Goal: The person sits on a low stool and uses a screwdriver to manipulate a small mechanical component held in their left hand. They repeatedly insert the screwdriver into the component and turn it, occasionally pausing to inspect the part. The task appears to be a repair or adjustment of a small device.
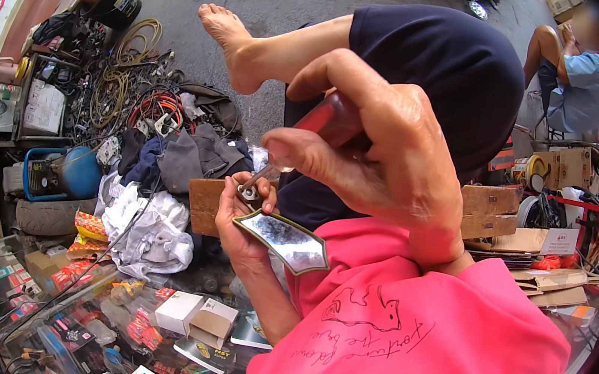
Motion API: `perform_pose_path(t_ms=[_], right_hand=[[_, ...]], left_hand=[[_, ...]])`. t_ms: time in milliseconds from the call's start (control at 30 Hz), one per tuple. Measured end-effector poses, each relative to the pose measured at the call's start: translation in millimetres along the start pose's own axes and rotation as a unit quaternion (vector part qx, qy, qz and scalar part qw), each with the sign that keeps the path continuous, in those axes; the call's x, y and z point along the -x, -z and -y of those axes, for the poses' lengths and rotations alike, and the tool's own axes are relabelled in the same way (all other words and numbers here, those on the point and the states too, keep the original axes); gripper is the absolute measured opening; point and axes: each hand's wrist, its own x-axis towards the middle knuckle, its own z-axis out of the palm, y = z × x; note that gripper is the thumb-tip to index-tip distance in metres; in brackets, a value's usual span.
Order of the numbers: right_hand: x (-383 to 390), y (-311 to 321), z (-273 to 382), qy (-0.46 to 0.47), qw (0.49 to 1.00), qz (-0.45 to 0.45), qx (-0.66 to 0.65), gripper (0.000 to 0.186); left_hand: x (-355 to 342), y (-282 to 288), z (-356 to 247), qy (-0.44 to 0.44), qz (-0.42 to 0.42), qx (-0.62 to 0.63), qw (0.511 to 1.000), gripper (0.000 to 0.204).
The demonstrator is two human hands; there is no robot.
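Observation:
My right hand is large and close in view, its thumb and fingers closed round the dark red handle of a screwdriver. The shaft slants down and left to the small metal mount of a rear-view mirror; whether the tip sits in a screw there I cannot tell. My left hand grips the mirror by that mount, below the screwdriver. The mirror is angular and dark-rimmed, its shiny face turned up, in front of my pink shirt. Part of the left fingers is hidden behind the mount.
Rags and a blue machine lie to the left, with hoses and a black bucket farther off. Small boxes and packets fill the near left. Cardboard is piled right; a person sits beyond.

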Motion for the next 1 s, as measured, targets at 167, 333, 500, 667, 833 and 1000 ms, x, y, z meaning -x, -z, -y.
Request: perform_pose_path(t_ms=[167,333,500,667,833,1000], right_hand=[[1,7,1,0.009,0.999,-0.046,-0.014,0.03],[5,17,-5,0.024,0.998,-0.048,0.044,0.034],[10,26,-19,0.019,0.999,-0.03,0.014,0.043],[14,39,-14,0.022,1.0,-0.008,0.018,0.051],[20,38,-12,0.009,0.995,-0.059,0.075,0.032],[24,43,-15,0.038,0.995,-0.076,0.052,0.028]], left_hand=[[-1,-2,0,0.018,0.014,0.009,1.0,0.028],[1,-15,4,-0.008,-0.009,0.005,1.0,0.034],[3,-16,4,0.01,0.028,-0.002,1.0,0.04],[4,-20,6,0.018,0.033,-0.014,0.999,0.034],[-1,-14,9,0.059,0.079,0.013,0.995,0.029],[-5,-12,22,0.058,0.039,0.045,0.997,0.026]])
